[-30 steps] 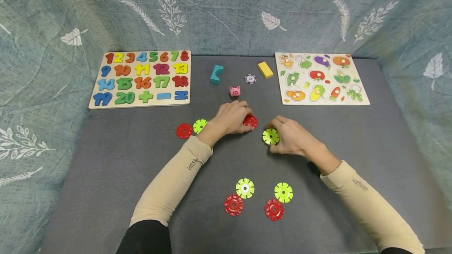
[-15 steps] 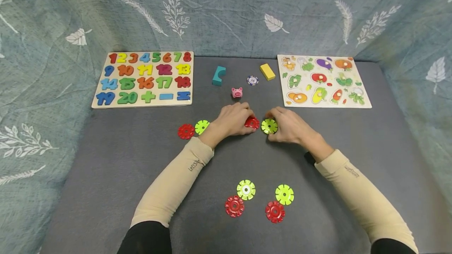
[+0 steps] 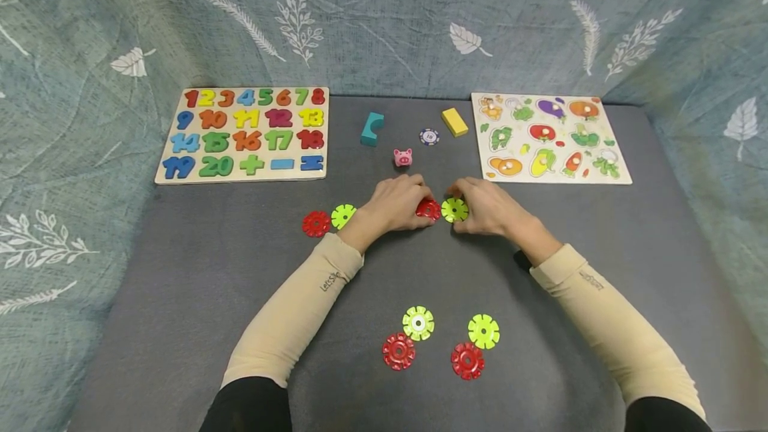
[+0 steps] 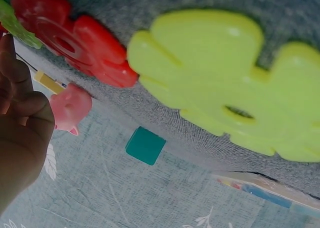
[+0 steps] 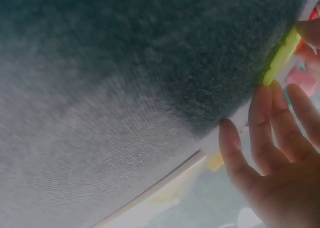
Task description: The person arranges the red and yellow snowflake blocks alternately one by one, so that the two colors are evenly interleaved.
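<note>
In the head view my left hand (image 3: 396, 202) holds a red notched disc (image 3: 429, 210) between thumb and fingers. Just right of it, my right hand (image 3: 489, 209) pinches a yellow-green notched disc (image 3: 455, 210) flat at the table. The rims of these two are side by side; whether they touch I cannot tell. Left of the left wrist lie a red disc (image 3: 316, 224) and a yellow-green one (image 3: 344, 217). The left wrist view shows a row continuing under that hand, with a red disc (image 4: 75, 38) and a yellow-green disc (image 4: 20, 28) that the hand hides from above.
Two red-and-green disc pairs (image 3: 399, 351) (image 3: 467, 361) lie nearer the front. Behind the hands stand a pink pig (image 3: 403, 157), a poker chip (image 3: 429, 137), a teal arch block (image 3: 371, 129) and a yellow block (image 3: 455, 122). A number board (image 3: 240, 174) and vegetable board (image 3: 522, 145) flank them.
My right hand has slid the yellow-green disc away from me and leftward, up beside the red disc. The left hand keeps its place on the red one. The head view has shifted slightly.
</note>
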The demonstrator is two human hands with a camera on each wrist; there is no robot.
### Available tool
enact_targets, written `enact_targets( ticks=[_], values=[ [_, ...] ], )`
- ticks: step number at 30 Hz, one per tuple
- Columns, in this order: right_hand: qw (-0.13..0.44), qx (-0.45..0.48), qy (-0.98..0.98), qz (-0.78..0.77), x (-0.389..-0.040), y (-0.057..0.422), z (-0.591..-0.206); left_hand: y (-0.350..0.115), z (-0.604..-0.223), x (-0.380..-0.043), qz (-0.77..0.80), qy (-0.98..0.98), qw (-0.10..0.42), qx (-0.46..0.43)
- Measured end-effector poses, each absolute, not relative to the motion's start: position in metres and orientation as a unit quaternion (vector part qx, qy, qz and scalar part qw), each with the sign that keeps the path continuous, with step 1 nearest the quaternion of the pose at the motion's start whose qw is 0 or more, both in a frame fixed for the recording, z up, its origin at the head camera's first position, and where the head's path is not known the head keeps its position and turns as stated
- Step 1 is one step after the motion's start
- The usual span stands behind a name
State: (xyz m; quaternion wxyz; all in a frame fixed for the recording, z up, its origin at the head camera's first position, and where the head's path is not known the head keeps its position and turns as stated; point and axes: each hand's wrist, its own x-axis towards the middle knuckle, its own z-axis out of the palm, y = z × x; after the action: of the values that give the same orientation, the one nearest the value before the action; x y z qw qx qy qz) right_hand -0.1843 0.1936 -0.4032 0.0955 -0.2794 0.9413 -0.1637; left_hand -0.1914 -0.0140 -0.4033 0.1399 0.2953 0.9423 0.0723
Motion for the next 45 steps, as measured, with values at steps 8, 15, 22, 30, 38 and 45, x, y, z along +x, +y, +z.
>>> enact_targets(
  ticks=[8, 15, 22, 30, 38, 45],
  values=[
    [0.120, -0.270, 0.943, -0.156, -0.185, 0.192, -0.399, -0.013, -0.403, -0.192, 0.078, 0.940, 0.144, 0.298],
    [0.128, -0.266, 0.943, -0.157, -0.185, 0.192, -0.401, -0.010, -0.402, -0.193, 0.072, 0.940, 0.146, 0.300],
    [0.133, -0.257, 0.944, -0.159, -0.185, 0.193, -0.403, -0.008, -0.402, -0.194, 0.071, 0.939, 0.151, 0.300],
    [0.134, -0.254, 0.945, -0.158, -0.185, 0.194, -0.404, -0.005, -0.401, -0.194, 0.069, 0.938, 0.149, 0.305],
    [0.126, -0.259, 0.945, -0.157, -0.185, 0.195, -0.405, 0.002, -0.403, -0.194, 0.063, 0.934, 0.116, 0.332],
    [0.115, -0.268, 0.942, -0.166, -0.185, 0.196, -0.405, 0.008, -0.402, -0.198, 0.056, 0.936, 0.106, 0.331]
  ],
)
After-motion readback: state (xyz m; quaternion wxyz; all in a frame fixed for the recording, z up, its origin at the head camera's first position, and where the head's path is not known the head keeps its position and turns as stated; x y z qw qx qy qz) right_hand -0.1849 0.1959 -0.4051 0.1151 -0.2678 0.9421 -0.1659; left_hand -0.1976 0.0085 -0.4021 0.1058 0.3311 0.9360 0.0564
